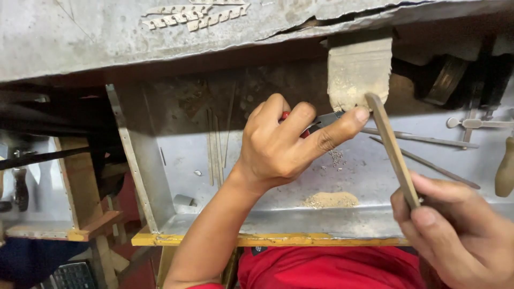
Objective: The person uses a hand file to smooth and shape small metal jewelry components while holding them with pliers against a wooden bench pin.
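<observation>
My left hand [284,147] is closed around red-handled pliers [323,121], whose metal jaws point right, just under the worn wooden bench peg [357,69]. Whatever the jaws hold is too small to make out. My right hand [460,235], at the lower right, grips a flat brownish stick-shaped file [393,150]. The file stands tilted, its top end beside my left thumb tip and the peg's lower corner.
A sheet-metal catch tray [267,219] lies below the peg with a small heap of filings [332,200] and metal specks. Long thin files [423,140] and a wooden tool handle [505,168] lie at right. Small toothed metal pieces [195,15] rest on the benchtop above.
</observation>
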